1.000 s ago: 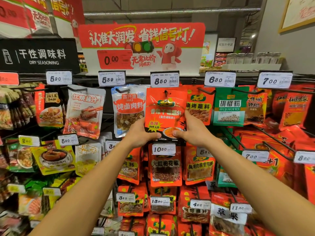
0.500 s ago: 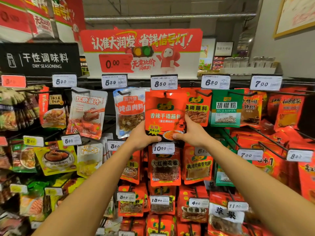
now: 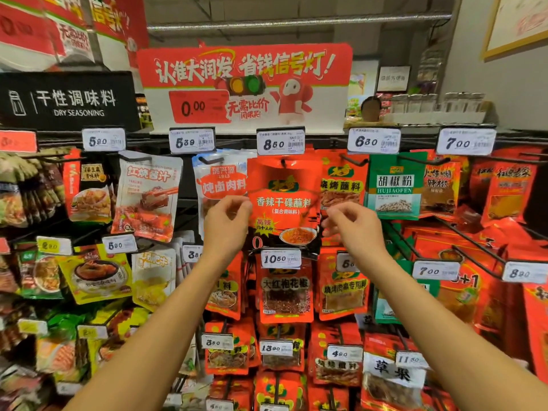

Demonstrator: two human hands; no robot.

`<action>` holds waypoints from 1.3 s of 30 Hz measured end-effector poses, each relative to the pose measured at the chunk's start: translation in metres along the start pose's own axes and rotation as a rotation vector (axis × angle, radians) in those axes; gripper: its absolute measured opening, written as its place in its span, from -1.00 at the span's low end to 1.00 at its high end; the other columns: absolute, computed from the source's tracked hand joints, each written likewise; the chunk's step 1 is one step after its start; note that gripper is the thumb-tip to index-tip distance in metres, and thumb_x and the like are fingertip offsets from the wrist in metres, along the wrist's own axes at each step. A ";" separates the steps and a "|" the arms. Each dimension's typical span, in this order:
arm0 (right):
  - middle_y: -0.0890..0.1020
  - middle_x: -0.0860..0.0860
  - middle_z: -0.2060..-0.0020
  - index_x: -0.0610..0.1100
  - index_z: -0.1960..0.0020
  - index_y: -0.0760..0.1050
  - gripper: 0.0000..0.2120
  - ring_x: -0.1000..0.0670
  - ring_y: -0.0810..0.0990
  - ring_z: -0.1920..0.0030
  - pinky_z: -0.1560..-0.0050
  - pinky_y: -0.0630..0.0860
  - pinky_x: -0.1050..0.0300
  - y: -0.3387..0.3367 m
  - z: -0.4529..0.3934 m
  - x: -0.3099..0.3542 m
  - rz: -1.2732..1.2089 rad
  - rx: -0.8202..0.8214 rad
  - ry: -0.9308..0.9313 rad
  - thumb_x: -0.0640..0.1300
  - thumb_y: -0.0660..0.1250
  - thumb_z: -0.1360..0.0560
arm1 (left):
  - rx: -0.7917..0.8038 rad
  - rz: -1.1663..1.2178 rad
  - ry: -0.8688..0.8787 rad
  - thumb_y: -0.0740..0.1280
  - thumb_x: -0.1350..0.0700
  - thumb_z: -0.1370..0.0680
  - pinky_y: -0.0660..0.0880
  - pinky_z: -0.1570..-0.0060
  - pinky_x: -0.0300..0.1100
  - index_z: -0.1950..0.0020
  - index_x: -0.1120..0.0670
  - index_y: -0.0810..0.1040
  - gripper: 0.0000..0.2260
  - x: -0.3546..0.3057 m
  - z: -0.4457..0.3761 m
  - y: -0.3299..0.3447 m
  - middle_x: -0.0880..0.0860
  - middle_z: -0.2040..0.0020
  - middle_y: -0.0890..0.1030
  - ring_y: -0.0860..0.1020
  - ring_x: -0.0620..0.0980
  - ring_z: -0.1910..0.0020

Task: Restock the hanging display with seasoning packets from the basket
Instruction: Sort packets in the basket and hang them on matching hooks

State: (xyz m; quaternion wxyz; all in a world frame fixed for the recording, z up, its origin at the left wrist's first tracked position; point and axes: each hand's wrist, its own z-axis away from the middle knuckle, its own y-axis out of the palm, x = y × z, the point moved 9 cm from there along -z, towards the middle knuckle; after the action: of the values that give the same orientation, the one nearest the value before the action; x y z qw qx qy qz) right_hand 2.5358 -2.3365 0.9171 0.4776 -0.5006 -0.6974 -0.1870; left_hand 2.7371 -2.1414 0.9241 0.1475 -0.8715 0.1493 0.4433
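Red seasoning packet (image 3: pixel 283 200) on the 12 o'clock hook — light, floppy (pinch edges); left hand (image 3: pixel 226 223) and right hand (image 3: pixel 350 225) loosely curled, holding nothing.

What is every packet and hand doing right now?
Red dipping-spice packet: hanging on its hook under the 8.50 tag, flat, facing out.
Left hand: at the packet's left edge, fingers loosely curled; whether it touches is unclear.
Right hand: at the packet's right edge, fingers loosely curled, holding nothing.
Green pepper powder packet: hanging, untouched.
White braising-sauce packet: hanging, tilted.
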 end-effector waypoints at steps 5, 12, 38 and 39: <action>0.65 -0.12 0.41 -0.22 0.18 0.57 -0.76 -0.06 0.61 0.46 0.48 0.52 0.19 -0.014 0.019 -0.022 -0.271 0.118 0.189 -0.22 0.27 -0.63 | 0.125 0.155 -0.118 0.28 0.13 -0.65 0.57 0.27 -0.18 0.15 -0.01 0.67 -0.76 0.001 0.022 0.022 -0.05 0.28 0.68 0.61 -0.11 0.32; 0.62 -0.11 0.47 -0.22 0.20 0.53 -0.76 -0.02 0.60 0.52 0.54 0.48 0.25 -0.069 0.062 -0.085 -0.299 0.128 0.339 -0.26 0.24 -0.62 | 0.353 0.247 -0.435 0.24 0.20 -0.65 0.55 0.39 -0.27 0.09 0.16 0.64 -0.79 0.030 0.104 0.092 0.05 0.30 0.67 0.60 -0.07 0.40; 0.62 -0.03 0.52 -0.19 0.22 0.56 -0.81 0.00 0.58 0.56 0.51 0.54 0.19 -0.157 0.535 -0.573 0.021 0.061 1.512 -0.28 0.33 -0.57 | 0.377 -0.175 -1.675 0.29 0.24 -0.60 0.44 0.46 -0.31 0.18 0.11 0.54 -0.83 0.371 0.644 0.193 0.04 0.36 0.56 0.48 -0.01 0.43; 0.64 -0.06 0.45 -0.20 0.16 0.58 -0.87 -0.04 0.60 0.50 0.42 0.58 0.14 -0.150 0.557 -0.593 0.043 0.074 1.542 -0.27 0.35 -0.56 | 0.356 -0.193 -1.696 0.29 0.25 -0.61 0.43 0.51 -0.35 0.21 0.10 0.52 -0.81 0.389 0.662 0.190 0.03 0.41 0.55 0.49 -0.02 0.48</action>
State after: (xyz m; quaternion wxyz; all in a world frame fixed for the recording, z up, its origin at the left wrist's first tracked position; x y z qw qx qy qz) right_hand 2.1628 -2.2976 0.1803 0.8484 -0.2259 -0.1633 -0.4500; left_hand 2.3994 -2.1069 0.2101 0.3798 -0.2201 -0.0186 0.8983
